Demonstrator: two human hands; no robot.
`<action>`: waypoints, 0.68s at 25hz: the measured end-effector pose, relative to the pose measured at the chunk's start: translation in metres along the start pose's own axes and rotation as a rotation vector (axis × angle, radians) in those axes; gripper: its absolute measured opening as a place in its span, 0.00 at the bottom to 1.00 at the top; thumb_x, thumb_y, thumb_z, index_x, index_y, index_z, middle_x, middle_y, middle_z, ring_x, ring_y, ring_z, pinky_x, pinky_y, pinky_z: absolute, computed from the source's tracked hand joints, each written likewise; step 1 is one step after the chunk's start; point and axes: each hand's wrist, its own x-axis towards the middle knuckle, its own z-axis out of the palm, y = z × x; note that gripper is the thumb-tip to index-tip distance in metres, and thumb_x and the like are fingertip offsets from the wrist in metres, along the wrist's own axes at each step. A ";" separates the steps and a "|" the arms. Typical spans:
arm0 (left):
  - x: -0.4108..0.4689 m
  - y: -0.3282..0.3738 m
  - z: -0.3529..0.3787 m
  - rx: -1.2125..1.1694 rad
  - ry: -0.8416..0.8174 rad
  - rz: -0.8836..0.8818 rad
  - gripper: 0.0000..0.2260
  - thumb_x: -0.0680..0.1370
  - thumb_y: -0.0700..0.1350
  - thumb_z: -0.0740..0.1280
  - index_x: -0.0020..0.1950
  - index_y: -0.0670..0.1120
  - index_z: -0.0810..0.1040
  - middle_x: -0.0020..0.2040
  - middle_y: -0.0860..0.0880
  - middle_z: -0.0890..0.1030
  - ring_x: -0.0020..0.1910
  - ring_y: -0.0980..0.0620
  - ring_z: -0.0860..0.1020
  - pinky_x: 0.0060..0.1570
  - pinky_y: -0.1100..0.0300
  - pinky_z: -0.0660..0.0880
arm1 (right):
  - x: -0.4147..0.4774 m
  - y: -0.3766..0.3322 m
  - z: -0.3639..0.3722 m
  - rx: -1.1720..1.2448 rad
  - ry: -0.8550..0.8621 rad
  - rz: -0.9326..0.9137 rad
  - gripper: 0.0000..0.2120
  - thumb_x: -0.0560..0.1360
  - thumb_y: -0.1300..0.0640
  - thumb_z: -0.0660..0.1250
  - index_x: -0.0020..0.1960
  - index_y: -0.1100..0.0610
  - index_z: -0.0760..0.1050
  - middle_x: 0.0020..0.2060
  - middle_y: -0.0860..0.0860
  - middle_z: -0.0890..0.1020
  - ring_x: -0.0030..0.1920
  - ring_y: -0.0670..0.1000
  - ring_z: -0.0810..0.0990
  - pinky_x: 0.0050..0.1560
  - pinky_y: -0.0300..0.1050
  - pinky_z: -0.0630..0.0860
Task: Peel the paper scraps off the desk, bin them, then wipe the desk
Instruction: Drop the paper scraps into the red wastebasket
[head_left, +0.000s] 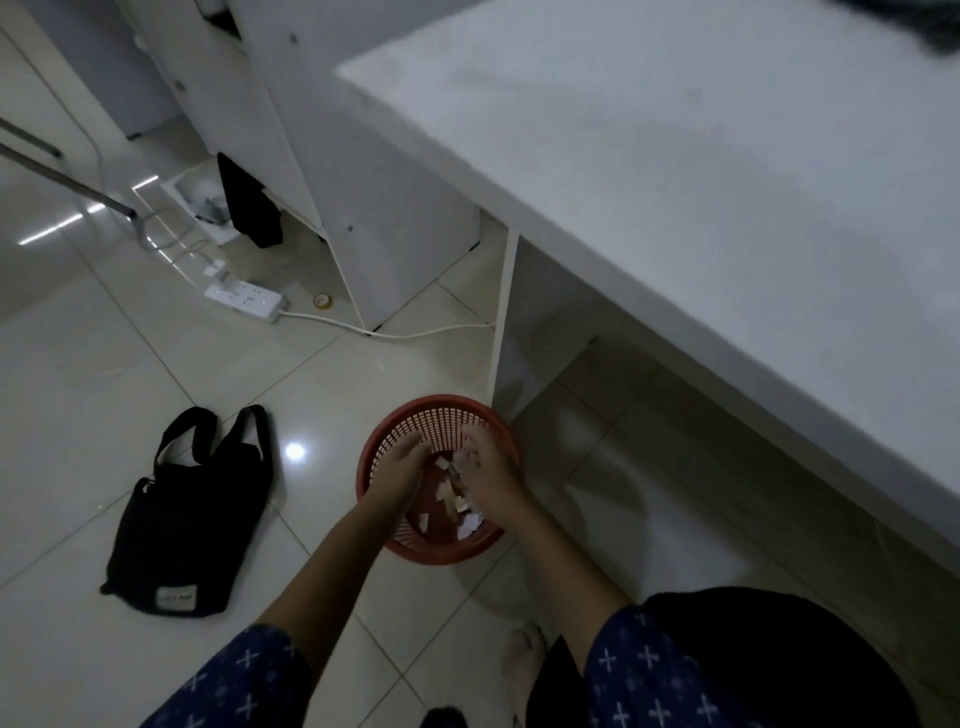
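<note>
A red mesh bin (382, 447) stands on the tiled floor by the white desk's leg. Both my hands hang over its mouth. My left hand (401, 462) points its fingers down into the bin. My right hand (485, 465) is blurred, its fingers spread and lowered beside the left. White and tan paper scraps (448, 493) are between the hands and lie on the bin's bottom (470, 525). Whether either hand still holds a scrap is not visible. The white desk (727, 171) fills the upper right, its top showing no scraps in view.
A black tote bag (192, 519) lies on the floor to the left of the bin. A white power strip (244, 299) with a cable runs under the desk, near a roll of tape (322, 301). My feet (522, 670) stand just below the bin.
</note>
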 end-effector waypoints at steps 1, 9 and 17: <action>-0.010 -0.001 -0.004 0.087 -0.026 0.069 0.19 0.82 0.45 0.54 0.73 0.44 0.61 0.72 0.41 0.64 0.68 0.42 0.67 0.56 0.53 0.68 | -0.013 0.001 0.000 -0.174 -0.004 -0.112 0.21 0.80 0.58 0.55 0.73 0.55 0.60 0.71 0.54 0.66 0.71 0.54 0.65 0.68 0.49 0.66; -0.101 0.032 -0.059 0.336 0.197 0.718 0.21 0.79 0.40 0.60 0.73 0.44 0.62 0.74 0.45 0.64 0.74 0.50 0.58 0.68 0.63 0.54 | -0.125 -0.071 0.001 -0.765 0.200 -0.592 0.31 0.78 0.60 0.56 0.77 0.56 0.47 0.77 0.54 0.50 0.77 0.52 0.44 0.73 0.45 0.38; -0.176 0.138 -0.102 0.376 0.339 1.205 0.24 0.78 0.50 0.55 0.74 0.45 0.61 0.74 0.46 0.63 0.75 0.52 0.56 0.72 0.54 0.56 | -0.209 -0.181 -0.048 -0.850 0.679 -0.943 0.30 0.72 0.62 0.47 0.75 0.60 0.56 0.75 0.58 0.59 0.76 0.56 0.53 0.71 0.51 0.42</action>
